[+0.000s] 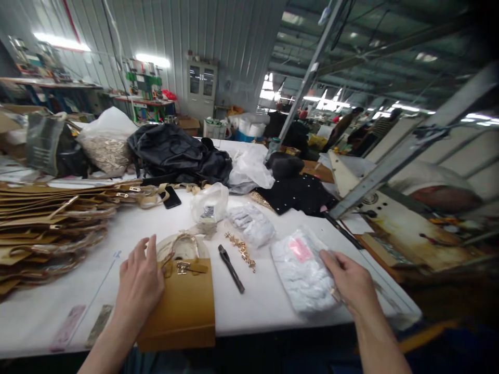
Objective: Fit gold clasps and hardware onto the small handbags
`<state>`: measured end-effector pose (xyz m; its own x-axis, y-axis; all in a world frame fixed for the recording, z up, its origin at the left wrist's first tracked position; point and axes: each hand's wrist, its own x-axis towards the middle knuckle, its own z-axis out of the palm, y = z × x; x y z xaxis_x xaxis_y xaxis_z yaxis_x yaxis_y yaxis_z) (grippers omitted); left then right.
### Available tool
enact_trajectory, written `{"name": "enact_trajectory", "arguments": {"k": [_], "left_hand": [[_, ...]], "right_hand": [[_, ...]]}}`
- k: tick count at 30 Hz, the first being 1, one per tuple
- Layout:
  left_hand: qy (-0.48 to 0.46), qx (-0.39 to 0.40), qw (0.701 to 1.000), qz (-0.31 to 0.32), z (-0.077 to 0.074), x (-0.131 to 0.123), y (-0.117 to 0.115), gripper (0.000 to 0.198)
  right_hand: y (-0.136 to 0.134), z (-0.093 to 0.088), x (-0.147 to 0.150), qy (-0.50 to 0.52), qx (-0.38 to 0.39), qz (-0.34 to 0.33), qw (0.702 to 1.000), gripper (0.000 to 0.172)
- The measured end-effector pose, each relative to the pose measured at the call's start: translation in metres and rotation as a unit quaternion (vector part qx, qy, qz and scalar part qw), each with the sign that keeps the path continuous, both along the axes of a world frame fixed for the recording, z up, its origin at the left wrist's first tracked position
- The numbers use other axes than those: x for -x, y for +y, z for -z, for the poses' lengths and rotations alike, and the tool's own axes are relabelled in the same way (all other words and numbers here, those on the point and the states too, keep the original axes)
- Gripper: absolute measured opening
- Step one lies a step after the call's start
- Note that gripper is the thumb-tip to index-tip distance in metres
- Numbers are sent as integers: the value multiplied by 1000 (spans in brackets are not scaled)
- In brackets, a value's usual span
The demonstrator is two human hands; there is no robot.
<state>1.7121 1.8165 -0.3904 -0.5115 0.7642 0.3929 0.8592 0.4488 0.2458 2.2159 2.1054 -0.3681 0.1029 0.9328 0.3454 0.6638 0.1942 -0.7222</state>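
A tan leather bag (187,306) with a gold clasp lies at the table's front edge. My left hand (138,285) rests flat on its left side, fingers stretched out. My right hand (351,283) lies on the right edge of a clear plastic packet of small white parts (302,270); its fingers are curled at the packet's edge, and a small gold piece shows under them. Between the bag and the packet lie a dark hand tool (231,269) and a gold chain piece (241,250).
A tall stack of tan bag pieces (47,223) fills the left. Behind are a black phone (171,197), small plastic bags (210,203), black leather (175,150) and black studded fabric (300,195). A slanted metal post (390,166) stands at the right. The white table (78,291) ends near me.
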Motion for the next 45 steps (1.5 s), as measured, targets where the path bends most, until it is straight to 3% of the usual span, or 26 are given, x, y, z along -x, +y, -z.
{"name": "enact_trajectory", "arguments": {"k": [2, 6, 8, 11, 14, 18, 22, 25, 27, 29, 33, 37, 40, 42, 45], "left_hand": [[53, -21, 997, 48, 6, -26, 12, 79], [63, -11, 981, 182, 45, -54, 22, 72], [19, -12, 983, 184, 61, -56, 22, 60], [-68, -61, 981, 172, 67, -54, 16, 58], [-150, -119, 967, 170, 61, -46, 8, 64], [-172, -110, 965, 164, 46, -30, -6, 63], [-131, -110, 974, 146, 10, -24, -20, 83], [-124, -158, 968, 150, -29, -42, -31, 72], [-156, -217, 952, 151, -50, -69, -41, 54], [-229, -263, 922, 168, -62, -107, -51, 40], [-402, -213, 840, 297, -62, -194, -51, 46], [-448, -211, 776, 389, -45, -249, -13, 49], [-422, -211, 794, 382, -31, -264, 16, 35], [-382, -179, 832, 362, -25, -268, 24, 26], [-268, -116, 890, 349, -25, -279, 27, 24]], "right_hand": [[-13, -14, 14, -40, -7, -12, 999, 48], [-34, -23, 43, -28, -8, -50, 998, 55], [-39, -20, 55, 25, 12, -76, 997, 56], [-44, -11, 63, 65, 25, -101, 992, 55], [-43, -2, 62, 59, 13, -86, 994, 53], [-37, 8, 52, 35, -8, -48, 998, 51], [-38, 8, 48, 47, 1, -58, 997, 54], [-46, 5, 55, 72, 9, -60, 996, 54], [-59, 1, 62, 85, -2, -50, 995, 54], [-80, -7, 71, 98, -18, -49, 994, 54], [-142, -35, 86, 55, -60, -68, 994, 55], [-189, -52, 93, 57, -74, -59, 994, 52], [-197, -38, 93, 83, 6, -123, 989, 53], [-195, -23, 90, 113, 48, -155, 980, 54], [-188, -6, 83, 153, 52, -136, 977, 54]]}}
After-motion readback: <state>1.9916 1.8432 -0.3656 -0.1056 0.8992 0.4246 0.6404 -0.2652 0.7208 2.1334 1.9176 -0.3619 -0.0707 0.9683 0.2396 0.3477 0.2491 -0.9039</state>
